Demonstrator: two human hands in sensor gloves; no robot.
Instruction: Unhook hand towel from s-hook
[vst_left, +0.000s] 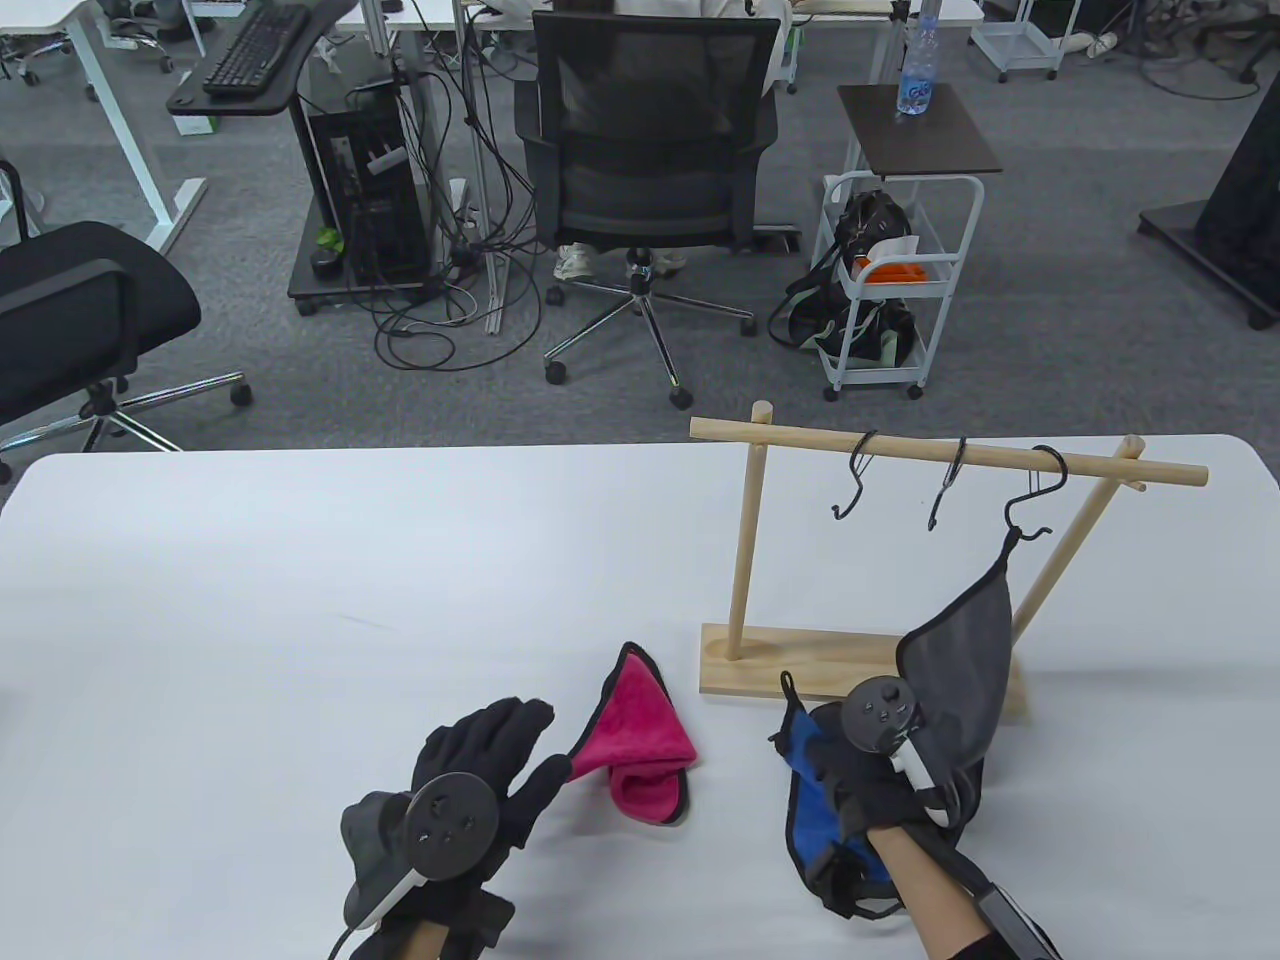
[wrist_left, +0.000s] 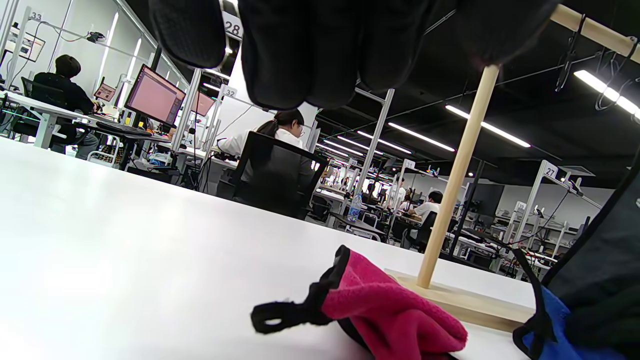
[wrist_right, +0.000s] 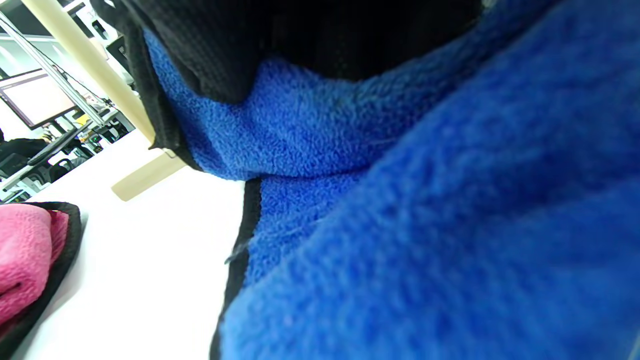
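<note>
A grey hand towel (vst_left: 960, 650) hangs by its loop from the rightmost black S-hook (vst_left: 1040, 490) on the wooden rack's rail (vst_left: 800, 432). Its lower part drapes behind my right hand (vst_left: 830, 760). That hand holds a bunched blue towel (vst_left: 810, 810) down on the table; the towel fills the right wrist view (wrist_right: 400, 225). My left hand (vst_left: 545, 740) is open with fingers spread, just left of a pink towel (vst_left: 640, 740) lying on the table. In the left wrist view the pink towel (wrist_left: 400, 310) and its black loop lie free below my fingers (wrist_left: 300, 50).
Two empty S-hooks (vst_left: 855, 480) (vst_left: 948, 490) hang on the rail left of the loaded one. The rack's wooden base (vst_left: 760, 670) stands just behind both hands. The white table (vst_left: 300, 600) stretches to the left and back. Office chairs stand beyond it.
</note>
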